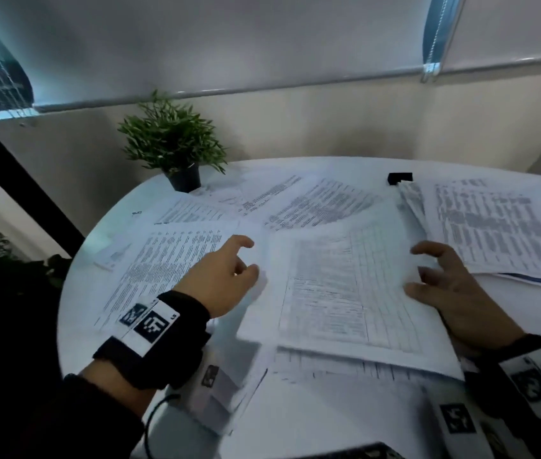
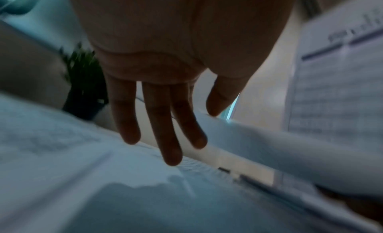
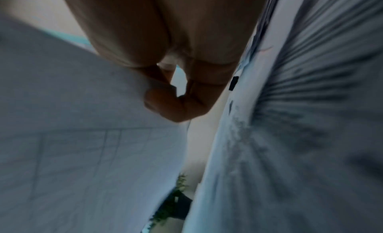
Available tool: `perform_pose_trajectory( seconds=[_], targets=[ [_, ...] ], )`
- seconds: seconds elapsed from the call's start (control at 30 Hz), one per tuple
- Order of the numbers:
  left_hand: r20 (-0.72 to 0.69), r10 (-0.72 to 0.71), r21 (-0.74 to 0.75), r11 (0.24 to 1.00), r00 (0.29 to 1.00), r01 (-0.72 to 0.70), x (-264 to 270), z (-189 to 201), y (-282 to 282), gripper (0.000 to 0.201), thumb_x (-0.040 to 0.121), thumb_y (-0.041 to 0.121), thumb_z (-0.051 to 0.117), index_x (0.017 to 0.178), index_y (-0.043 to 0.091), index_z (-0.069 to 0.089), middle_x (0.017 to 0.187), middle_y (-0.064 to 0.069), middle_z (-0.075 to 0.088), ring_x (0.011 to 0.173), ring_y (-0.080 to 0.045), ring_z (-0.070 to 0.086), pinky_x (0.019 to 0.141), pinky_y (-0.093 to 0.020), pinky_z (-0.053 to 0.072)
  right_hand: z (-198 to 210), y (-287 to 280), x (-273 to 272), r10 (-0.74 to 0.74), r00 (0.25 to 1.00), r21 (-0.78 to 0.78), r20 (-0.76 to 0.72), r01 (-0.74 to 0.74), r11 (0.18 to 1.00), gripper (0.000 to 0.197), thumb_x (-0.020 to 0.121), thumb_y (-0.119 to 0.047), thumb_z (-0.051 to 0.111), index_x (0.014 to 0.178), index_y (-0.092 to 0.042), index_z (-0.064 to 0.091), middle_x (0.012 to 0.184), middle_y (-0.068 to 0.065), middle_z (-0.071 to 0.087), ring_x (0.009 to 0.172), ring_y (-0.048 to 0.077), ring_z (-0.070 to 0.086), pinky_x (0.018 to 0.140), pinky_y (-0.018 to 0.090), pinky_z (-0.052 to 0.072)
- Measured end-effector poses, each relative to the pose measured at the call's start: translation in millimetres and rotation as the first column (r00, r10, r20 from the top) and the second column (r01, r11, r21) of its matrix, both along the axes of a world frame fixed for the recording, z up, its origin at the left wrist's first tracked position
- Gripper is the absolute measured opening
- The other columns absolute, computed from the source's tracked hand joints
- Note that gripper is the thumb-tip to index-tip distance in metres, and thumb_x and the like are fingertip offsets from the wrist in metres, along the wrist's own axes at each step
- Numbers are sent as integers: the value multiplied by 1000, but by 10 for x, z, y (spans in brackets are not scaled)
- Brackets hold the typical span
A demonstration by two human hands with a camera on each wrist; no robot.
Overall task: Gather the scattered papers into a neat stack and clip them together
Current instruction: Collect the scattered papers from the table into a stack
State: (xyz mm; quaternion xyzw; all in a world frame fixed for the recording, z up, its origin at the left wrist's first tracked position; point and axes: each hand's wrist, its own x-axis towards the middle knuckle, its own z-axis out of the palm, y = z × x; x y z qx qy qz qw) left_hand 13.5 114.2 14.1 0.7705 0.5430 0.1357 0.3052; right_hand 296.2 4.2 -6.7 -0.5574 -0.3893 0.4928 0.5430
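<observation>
Printed papers point(image 1: 179, 256) lie scattered and overlapping over the round white table point(image 1: 73, 293). A sheet with a ruled grid point(image 1: 345, 286) sits in the middle, its near part raised off the pages below. My right hand point(image 1: 421, 270) grips that sheet's right edge; the right wrist view shows the curled fingers of that hand point(image 3: 165, 105) against the grid sheet point(image 3: 72, 146). My left hand point(image 1: 245, 256) hovers over a text page left of the grid sheet, and its fingers point(image 2: 165, 121) are straight and hold nothing. A black binder clip point(image 1: 400, 177) lies at the table's far side.
A potted green plant point(image 1: 173, 144) stands at the table's far left edge. A thicker pile of printed pages point(image 1: 494, 233) fans out at the right. More loose sheets point(image 1: 229, 392) hang over the near edge. A wall and window blinds stand behind the table.
</observation>
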Motion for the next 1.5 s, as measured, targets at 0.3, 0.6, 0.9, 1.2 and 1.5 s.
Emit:
perform_pose_trajectory(
  seconds=[0.3, 0.6, 0.9, 1.2, 1.5],
  targets=[
    [-623, 61, -38, 993, 780, -108, -456, -292, 172, 82, 74, 68, 58, 140, 25, 33, 136, -6, 46, 121, -28, 51, 97, -41, 45, -21, -38, 88, 82, 959, -109, 273, -54, 993, 42, 94, 9, 38, 102, -22, 65, 99, -8, 63, 72, 0, 64, 55, 10, 49],
    [-583, 150, 207, 978, 799, -32, -358, -143, 20, 27, 90, 25, 46, 116, 24, 53, 104, -2, 63, 85, -23, 57, 68, -27, 40, -35, -171, -13, 159, 931, -155, 330, -112, 982, 36, 82, -2, 67, 106, -27, 63, 105, -18, 65, 83, -4, 67, 69, 12, 53],
    [-194, 32, 461, 885, 981, 62, -12, -9, -409, 34, 79, 9, 58, 107, 28, 64, 94, 13, 58, 79, -12, 54, 60, -24, 39, -184, -375, -105, -7, 987, -48, 160, 14, 999, 42, 84, 9, 58, 112, -22, 62, 105, -6, 69, 86, 9, 70, 64, 17, 54],
    [-125, -241, 638, 723, 962, 264, 467, -39, -877, 43, 66, 6, 60, 99, 29, 72, 85, 8, 59, 73, -17, 59, 38, -25, 43, -321, -476, -54, -84, 993, 22, 87, 82, 996, 39, 92, 4, 48, 106, -28, 65, 113, -4, 67, 96, 10, 68, 80, 23, 56],
    [-359, -568, 488, 562, 741, 667, 960, -41, -1071, 36, 73, 26, 42, 90, 37, 71, 78, 13, 63, 66, -14, 63, 45, -21, 48, -139, -252, -120, -58, 992, 151, 108, 41, 988, 25, 78, -20, 74, 102, -17, 70, 106, 3, 72, 101, 21, 67, 94, 50, 49]
  ],
)
